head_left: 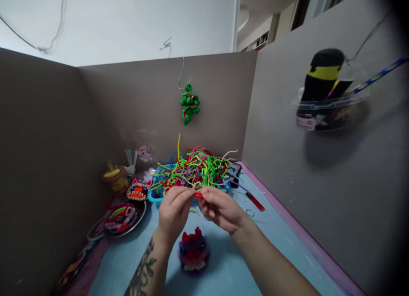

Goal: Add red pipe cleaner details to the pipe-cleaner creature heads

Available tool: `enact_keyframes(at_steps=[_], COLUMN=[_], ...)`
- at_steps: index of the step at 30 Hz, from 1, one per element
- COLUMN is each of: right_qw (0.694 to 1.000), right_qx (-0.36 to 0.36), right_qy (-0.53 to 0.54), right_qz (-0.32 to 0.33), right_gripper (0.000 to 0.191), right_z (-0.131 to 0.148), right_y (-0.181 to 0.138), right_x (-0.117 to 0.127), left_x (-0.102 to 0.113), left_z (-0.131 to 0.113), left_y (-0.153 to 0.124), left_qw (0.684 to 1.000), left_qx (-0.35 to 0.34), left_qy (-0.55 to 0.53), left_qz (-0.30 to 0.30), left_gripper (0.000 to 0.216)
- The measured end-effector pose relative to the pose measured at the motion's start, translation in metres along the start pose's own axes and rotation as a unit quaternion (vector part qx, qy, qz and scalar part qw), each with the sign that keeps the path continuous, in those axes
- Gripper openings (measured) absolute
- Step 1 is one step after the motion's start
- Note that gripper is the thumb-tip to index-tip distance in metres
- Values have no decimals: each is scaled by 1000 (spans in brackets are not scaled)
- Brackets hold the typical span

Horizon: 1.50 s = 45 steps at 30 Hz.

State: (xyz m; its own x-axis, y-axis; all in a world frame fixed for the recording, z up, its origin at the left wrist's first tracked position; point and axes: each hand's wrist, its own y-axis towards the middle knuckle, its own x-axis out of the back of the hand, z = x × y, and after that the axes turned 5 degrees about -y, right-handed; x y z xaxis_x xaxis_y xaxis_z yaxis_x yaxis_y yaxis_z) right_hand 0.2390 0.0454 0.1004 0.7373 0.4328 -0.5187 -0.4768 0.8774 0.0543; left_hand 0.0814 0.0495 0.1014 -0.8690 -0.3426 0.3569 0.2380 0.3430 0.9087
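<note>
My left hand (pixel 174 211) and my right hand (pixel 220 208) are raised together above the light blue table (pixel 275 245). Both pinch a short red pipe cleaner piece (pixel 198 195) between their fingertips. Just behind them a blue tray (pixel 154 196) holds a tangled heap of coloured pipe cleaners (pixel 194 168). Below my hands, on the table, stands a small fuzzy purple and red figure (pixel 193 250).
Grey cardboard walls close in the left, back and right. A green pipe-cleaner ornament (pixel 189 104) hangs on the back wall. A clear tub (pixel 329 108) with tools is fixed to the right wall. Finished fuzzy pieces on a plate (pixel 123 217), a yellow-lidded cup (pixel 114 176) and a red cutter (pixel 254 201) lie around.
</note>
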Motion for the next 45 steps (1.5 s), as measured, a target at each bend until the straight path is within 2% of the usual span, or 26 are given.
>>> enact_keyframes(at_steps=[2,4,7,10,15,17,19,21,22,24,26,27,28,29,31,34,38,42,45], right_qw=[995,973,903,826,740,715,704,719,742,825,924,960,982,993,991,976,986,996,996], right_qx=[68,151,266,344,418,430,431,412,388,306,188,121,57,-4,-107,-182,-142,-85,-2], right_qy=[-63,-162,-325,-428,-506,-535,-553,-550,-536,-468,-332,-252,-176,-110,-12,64,58,-16,-88], right_qz=[-35,-60,-95,-129,-147,-132,-114,-106,-105,-83,-33,-2,27,50,83,106,71,30,-15], right_gripper=[27,26,22,18,11,11,12,16,19,32,53,61,66,67,61,46,23,24,26], right_z=[-1,0,3,4,1,1,3,5,6,6,5,4,3,2,1,1,2,6,8], right_y=[0,-1,-3,-5,-6,-7,-7,-7,-7,-5,-1,0,2,3,4,3,-2,-7,-8], right_x=[-1,-1,1,4,9,10,12,12,13,14,16,17,18,19,19,19,14,7,2], left_x=[-1,-3,-5,-7,-6,-5,-4,-4,-4,-3,-1,0,2,4,8,12,11,9,8], left_z=[-4,-8,-13,-16,-20,-22,-23,-22,-22,-19,-17,-15,-14,-13,-10,-8,-8,-7,-7], left_y=[2,4,6,7,7,8,9,10,10,10,10,10,10,10,10,7,5,5,6], left_qw=[999,995,979,947,885,874,870,875,882,906,937,952,966,976,988,996,997,998,998], left_qx=[42,91,177,276,389,409,419,416,409,375,315,276,234,192,119,32,-37,-18,6], left_qy=[-21,-49,-96,-157,-250,-258,-256,-244,-231,-195,-147,-125,-108,-97,-80,-41,-2,12,19], left_qz=[9,17,30,42,48,40,35,33,32,29,26,27,30,36,52,67,75,63,53], left_gripper=[18,12,6,10,17,20,22,21,21,20,18,17,16,13,8,10,13,10,10])
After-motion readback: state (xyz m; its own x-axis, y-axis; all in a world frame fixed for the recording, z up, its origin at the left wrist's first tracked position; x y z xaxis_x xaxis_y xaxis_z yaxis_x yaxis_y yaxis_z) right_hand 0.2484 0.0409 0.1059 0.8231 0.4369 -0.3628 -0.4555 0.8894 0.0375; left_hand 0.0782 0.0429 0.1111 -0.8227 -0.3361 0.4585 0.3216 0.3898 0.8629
